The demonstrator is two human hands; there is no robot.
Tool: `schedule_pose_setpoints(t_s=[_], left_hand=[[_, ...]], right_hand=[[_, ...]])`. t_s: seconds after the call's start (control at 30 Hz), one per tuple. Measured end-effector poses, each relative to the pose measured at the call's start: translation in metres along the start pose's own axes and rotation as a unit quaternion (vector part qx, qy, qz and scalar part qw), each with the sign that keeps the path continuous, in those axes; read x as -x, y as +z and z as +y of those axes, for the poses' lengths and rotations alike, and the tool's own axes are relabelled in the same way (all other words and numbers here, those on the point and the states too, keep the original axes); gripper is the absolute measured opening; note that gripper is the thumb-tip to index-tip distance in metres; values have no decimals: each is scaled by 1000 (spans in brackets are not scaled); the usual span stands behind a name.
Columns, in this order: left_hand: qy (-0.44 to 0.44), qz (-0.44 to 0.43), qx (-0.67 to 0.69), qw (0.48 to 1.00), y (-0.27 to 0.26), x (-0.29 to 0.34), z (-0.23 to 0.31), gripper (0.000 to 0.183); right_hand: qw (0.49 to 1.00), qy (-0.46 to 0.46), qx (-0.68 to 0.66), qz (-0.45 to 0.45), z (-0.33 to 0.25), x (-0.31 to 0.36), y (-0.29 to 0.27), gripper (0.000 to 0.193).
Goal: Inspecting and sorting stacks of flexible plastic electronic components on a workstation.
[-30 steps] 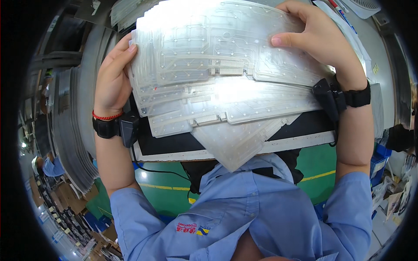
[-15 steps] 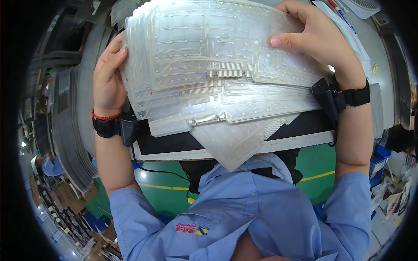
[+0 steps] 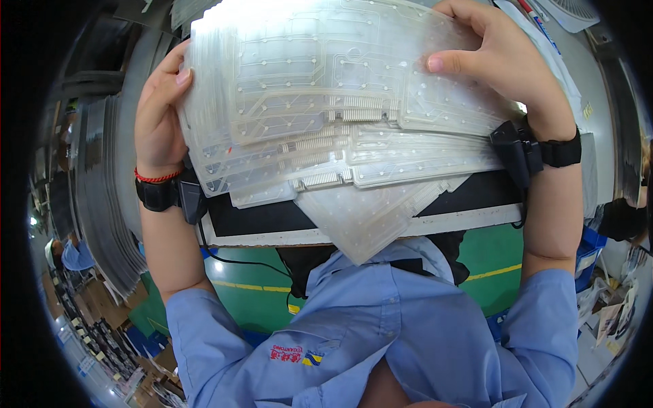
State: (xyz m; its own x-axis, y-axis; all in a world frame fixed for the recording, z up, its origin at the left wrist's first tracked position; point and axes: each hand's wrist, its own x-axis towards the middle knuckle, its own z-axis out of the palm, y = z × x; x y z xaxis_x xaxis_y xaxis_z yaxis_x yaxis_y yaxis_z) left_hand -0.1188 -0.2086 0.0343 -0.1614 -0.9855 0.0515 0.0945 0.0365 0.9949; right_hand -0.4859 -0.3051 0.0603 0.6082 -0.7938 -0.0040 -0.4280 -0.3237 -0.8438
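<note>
A thick fanned stack of clear keyboard membrane sheets [image 3: 292, 68], printed with fine circuit lines and pale dots, spreads between my hands. My left hand [image 3: 161, 112] is closed on its left edge, thumb on the near side and the other fingers partly hidden behind. At the upper right, my right hand [image 3: 510, 71] grips the stack with the thumb flat on the top sheet; its fingertips curl out of sight over the far edge. Below the fan, one membrane sheet [image 3: 360, 224] lies turned askew, a corner jutting past the table edge.
Under the sheets is a black mat [image 3: 262, 221] on a white-edged table [image 3: 272, 239]. A pen [image 3: 544, 30] and a small fan [image 3: 571, 8] sit at the far right. Tall stacks of grey sheets [image 3: 109, 197] stand at left. Black devices are strapped to both wrists, a cable trailing from the left one.
My left hand has shifted slightly left, and the left edges of the stack have moved out with it. My right hand has hardly moved and keeps its grip.
</note>
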Motion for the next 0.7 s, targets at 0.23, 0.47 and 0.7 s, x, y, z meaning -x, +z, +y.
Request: schedule_pose_setpoints(t_s=[0.23, 0.47, 0.7], left_hand=[[-45, 71, -58, 995, 4, -8, -8, 41], [-13, 70, -35, 997, 0, -5, -7, 39], [4, 1, 61, 998, 11, -7, -6, 49]], right_hand=[[997, -17, 81, -4, -3, -1, -2, 41], [1000, -2, 13, 10, -14, 4, -1, 41], [999, -31, 7, 20, 1, 0, -3, 38]])
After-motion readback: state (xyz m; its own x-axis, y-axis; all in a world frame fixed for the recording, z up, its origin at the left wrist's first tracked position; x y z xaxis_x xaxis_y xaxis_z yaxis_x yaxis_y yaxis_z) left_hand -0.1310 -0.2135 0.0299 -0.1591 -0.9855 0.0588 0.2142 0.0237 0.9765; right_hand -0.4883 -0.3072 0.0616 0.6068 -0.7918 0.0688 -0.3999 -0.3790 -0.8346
